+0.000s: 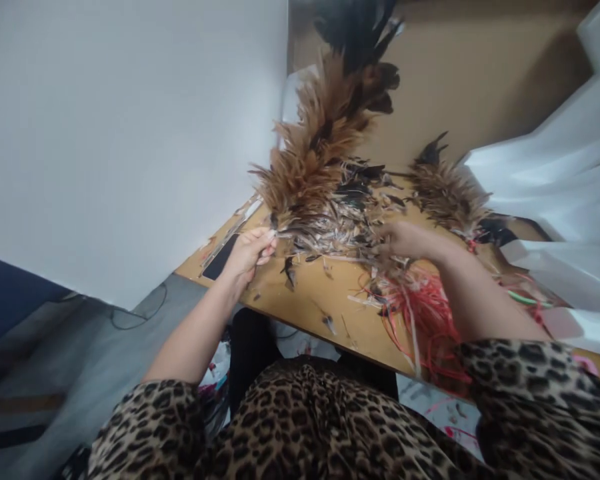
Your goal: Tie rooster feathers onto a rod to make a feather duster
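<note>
A long brown feather duster [313,143] with black plumes at its top leans up and away across the table. My left hand [254,253] pinches its lower end, thumb and fingers closed together. To the right of it lies a heap of loose feathers [350,223], brown, white and black. My right hand [397,241] is over the right side of this heap, its fingers blurred and partly lost among feathers. Whether it holds one I cannot make out. Just below that hand lies a tangle of red plastic strips [425,303].
A second, shorter feather bundle [450,197] lies at the right with a red tie at its end. White plastic sheeting [545,167] drapes over the right side. A dark flat phone-like object [220,258] sits at the table's [305,300] left edge, beside a white panel [130,133].
</note>
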A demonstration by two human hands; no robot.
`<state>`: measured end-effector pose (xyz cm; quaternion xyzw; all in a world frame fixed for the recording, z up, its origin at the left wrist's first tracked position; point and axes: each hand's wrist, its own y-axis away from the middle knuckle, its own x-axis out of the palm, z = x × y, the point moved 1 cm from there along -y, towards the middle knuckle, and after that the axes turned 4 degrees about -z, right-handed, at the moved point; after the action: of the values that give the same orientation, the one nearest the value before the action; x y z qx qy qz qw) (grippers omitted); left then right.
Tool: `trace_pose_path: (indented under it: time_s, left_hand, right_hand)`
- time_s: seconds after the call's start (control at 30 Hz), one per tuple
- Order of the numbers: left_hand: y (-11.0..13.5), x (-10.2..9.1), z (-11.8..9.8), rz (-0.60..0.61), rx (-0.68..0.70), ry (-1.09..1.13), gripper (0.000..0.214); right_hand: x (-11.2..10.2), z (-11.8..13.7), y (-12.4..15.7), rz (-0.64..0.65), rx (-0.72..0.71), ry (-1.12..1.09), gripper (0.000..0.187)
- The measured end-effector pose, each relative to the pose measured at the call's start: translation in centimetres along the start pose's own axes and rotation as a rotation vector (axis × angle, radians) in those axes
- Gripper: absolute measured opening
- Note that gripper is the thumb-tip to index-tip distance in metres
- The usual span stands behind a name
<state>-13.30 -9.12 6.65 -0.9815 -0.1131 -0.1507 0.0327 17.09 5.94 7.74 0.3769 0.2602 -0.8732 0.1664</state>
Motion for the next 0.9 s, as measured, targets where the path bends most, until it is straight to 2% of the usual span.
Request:
trace_pose_path:
  time_s: [0.03,0.07,0.13,0.2,0.27,0.33,0.43,0.57,0.7,0.77,0.9]
  left_hand:
    - [-0.2,1.0,0.5,0.004,-0.005,0.029,0.03]
    - [-0.3,1.9,1.1,0.007,-0.016,0.061,0.031]
    - [-0.5,3.7,2.0,0.02,-0.035,0.128,0.031]
    - [-0.6,5.2,2.6,0.022,-0.049,0.179,0.031]
    - [-0.6,6.2,3.1,0.015,-0.049,0.199,0.031]
    - [-0.6,6.6,3.4,-0.015,-0.024,0.203,0.031]
    - [-0.7,6.5,4.0,-0.075,0.024,0.187,0.03]
    - [-0.6,6.4,5.0,-0.095,0.026,0.149,0.03]
    - [-0.3,6.7,5.5,-0.107,0.003,0.118,0.032]
    - [-0.2,6.8,5.7,-0.119,-0.004,0.096,0.032]
    - [-0.4,6.6,6.6,-0.208,0.093,0.023,0.031]
  right_hand:
    - [1.2,1.5,0.2,0.111,0.021,-0.145,0.02]
    - [2.4,3.1,0.3,0.144,0.046,-0.3,0.023]
    - [4.9,6.0,0.3,0.16,0.075,-0.562,0.027]
    - [7.2,8.0,0.5,0.097,0.107,-0.755,0.027]
    - [9.0,8.9,0.8,0.092,0.241,-1.005,0.029]
    - [10.4,9.1,1.4,0.147,0.422,-1.233,0.031]
    - [11.4,8.6,2.5,0.203,0.624,-1.427,0.036]
    - [11.9,8.0,3.7,0.242,0.729,-1.479,0.038]
    - [11.2,7.8,4.0,0.342,0.687,-1.353,0.036]
    - [10.6,7.8,3.9,0.274,0.632,-1.285,0.034]
    - [10.4,8.2,3.8,-0.004,0.529,-1.152,0.029]
